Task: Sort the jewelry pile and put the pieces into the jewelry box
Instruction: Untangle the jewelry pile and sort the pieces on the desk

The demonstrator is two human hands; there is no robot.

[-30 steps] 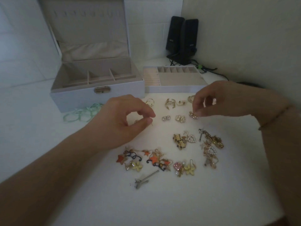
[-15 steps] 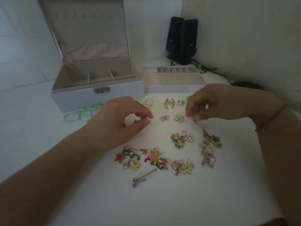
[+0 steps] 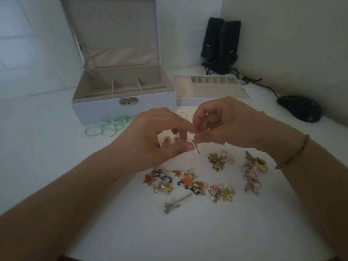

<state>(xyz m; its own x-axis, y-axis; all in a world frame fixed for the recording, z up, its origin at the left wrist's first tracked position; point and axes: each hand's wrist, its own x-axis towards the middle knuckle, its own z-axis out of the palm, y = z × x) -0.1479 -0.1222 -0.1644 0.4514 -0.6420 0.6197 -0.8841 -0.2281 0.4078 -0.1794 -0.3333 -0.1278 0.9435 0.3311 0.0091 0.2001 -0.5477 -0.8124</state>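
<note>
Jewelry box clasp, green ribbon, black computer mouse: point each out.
Brass clasp on the grey jewelry box [image 3: 128,101]: head view, middle of the clasp plate.
Pale green ribbon [image 3: 107,126]: head view, on the tangled loops.
Black computer mouse [image 3: 299,108]: head view, top of its shell.

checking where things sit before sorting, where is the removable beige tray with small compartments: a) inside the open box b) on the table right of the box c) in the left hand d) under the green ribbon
b: the beige compartment tray sits on the white table right of the open pale jewelry box.
</note>
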